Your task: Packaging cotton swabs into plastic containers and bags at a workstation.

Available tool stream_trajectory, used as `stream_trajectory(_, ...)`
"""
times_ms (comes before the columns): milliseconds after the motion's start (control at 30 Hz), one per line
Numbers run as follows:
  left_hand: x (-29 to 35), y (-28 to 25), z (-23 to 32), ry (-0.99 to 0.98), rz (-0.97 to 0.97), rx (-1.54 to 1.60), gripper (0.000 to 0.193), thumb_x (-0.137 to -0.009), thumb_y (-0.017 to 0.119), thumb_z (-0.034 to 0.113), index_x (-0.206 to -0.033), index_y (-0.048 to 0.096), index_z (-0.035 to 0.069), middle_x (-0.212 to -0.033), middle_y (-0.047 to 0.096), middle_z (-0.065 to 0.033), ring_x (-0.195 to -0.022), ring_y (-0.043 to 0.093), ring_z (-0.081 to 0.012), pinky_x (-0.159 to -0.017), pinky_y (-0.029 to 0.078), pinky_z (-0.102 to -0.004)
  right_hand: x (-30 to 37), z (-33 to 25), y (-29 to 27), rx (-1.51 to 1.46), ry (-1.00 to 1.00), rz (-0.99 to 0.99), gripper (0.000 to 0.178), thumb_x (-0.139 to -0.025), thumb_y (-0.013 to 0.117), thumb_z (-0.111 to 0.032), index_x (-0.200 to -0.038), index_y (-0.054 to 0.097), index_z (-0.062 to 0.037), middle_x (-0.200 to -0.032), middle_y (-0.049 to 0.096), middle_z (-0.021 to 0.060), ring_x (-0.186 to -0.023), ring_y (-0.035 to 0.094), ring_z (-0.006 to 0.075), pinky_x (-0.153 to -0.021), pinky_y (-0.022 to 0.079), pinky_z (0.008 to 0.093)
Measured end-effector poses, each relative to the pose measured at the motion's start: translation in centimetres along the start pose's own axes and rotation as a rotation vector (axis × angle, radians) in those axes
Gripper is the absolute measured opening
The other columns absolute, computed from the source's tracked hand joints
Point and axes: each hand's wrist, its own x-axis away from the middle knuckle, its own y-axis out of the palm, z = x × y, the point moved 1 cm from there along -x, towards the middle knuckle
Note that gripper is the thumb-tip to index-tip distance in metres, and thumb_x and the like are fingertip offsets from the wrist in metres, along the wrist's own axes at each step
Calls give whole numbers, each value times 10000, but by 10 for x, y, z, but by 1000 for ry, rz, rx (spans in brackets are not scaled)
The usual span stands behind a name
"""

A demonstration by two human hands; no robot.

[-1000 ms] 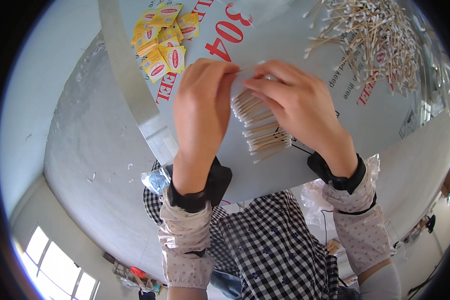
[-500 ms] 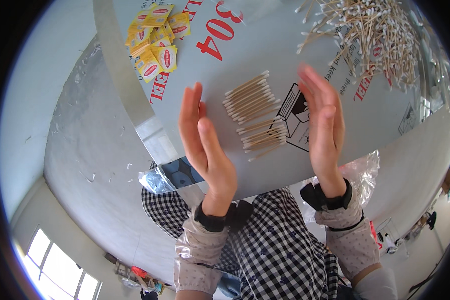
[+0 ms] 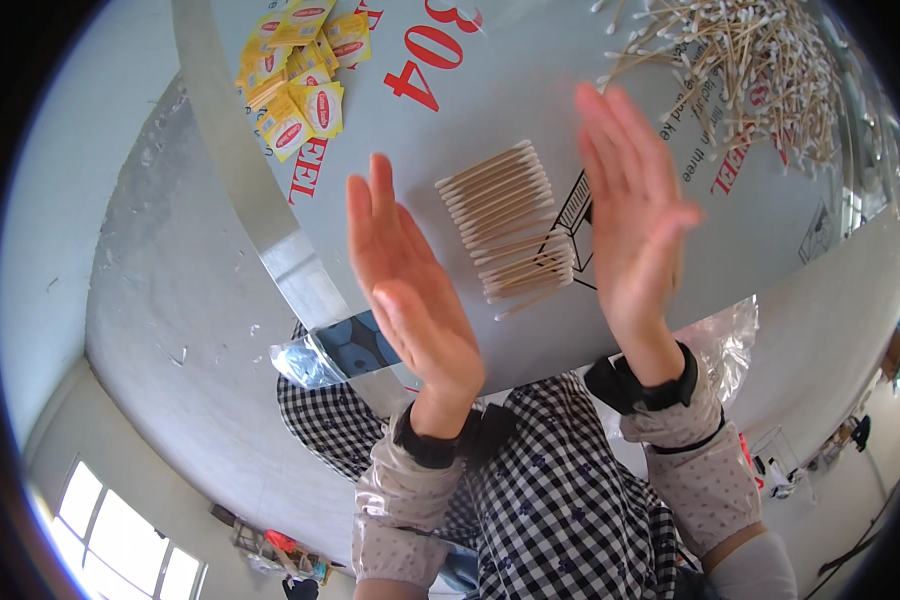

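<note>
A row of cotton swabs (image 3: 497,190) lies side by side on the grey tabletop between my hands, tips nearly level at both ends. Just below it, a smaller group of swabs (image 3: 526,268) lies less evenly, the lowest one slanting away. My left hand (image 3: 410,290) is to the left of the swabs, palm turned inward and fingers stretched. On the right, my right hand (image 3: 632,210) is held with its fingers straight and thumb apart. Neither hand holds anything, and gaps show between both palms and the swabs.
A large loose heap of cotton swabs (image 3: 755,75) spreads over the far right of the printed tabletop (image 3: 530,355). Several small yellow packets (image 3: 305,75) are piled at the far left. Clear plastic film (image 3: 725,335) hangs by the near right edge.
My right hand has moved slightly left and away from me, its palm turning. The left hand has rolled and its fingers have spread. The upper swab row now lies straighter and more even.
</note>
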Motion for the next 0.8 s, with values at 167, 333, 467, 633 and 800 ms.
stream_trajectory(167,30,-3,-2,-34,-32,-20,846,-979,318,644,-1554,135,52,-1609,158,-188,-1499,132,-279,-1211,64,-401,44,-2,-8,61,51,-9,992,-898,249,-762,-1528,186,2,-1574,234,221,-1474,208,324,-1207,126,444)
stream_trajectory(333,33,11,-9,23,-73,96,961,-950,435,620,-1529,67,-53,-1613,73,-227,-1504,78,-310,-1204,61,-409,37,-2,11,15,63,-12,978,-908,267,-748,-1529,181,3,-1571,237,222,-1477,195,315,-1210,121,449)
stream_trajectory(467,34,0,-3,-4,-1,51,947,-952,452,604,-1526,98,-61,-1603,112,-245,-1500,89,-344,-1200,84,-444,43,-5,-5,75,38,69,931,-932,266,-720,-1516,222,4,-1549,288,224,-1455,258,317,-1194,186,456)
stream_trajectory(633,64,-8,-5,329,-486,-988,828,-929,481,584,-1490,338,-9,-1566,294,-203,-1483,213,-332,-1190,102,-511,62,-7,-28,216,22,93,871,-965,265,-676,-1486,277,22,-1472,407,244,-1375,405,345,-1121,332,467)
stream_trajectory(800,77,-4,-16,391,-670,-1402,967,-859,451,701,-1457,363,-54,-1543,336,-209,-1467,257,-345,-1187,98,-531,82,-7,-32,253,21,52,860,-971,265,-668,-1461,309,37,-1461,410,264,-1352,430,363,-1105,347,468)
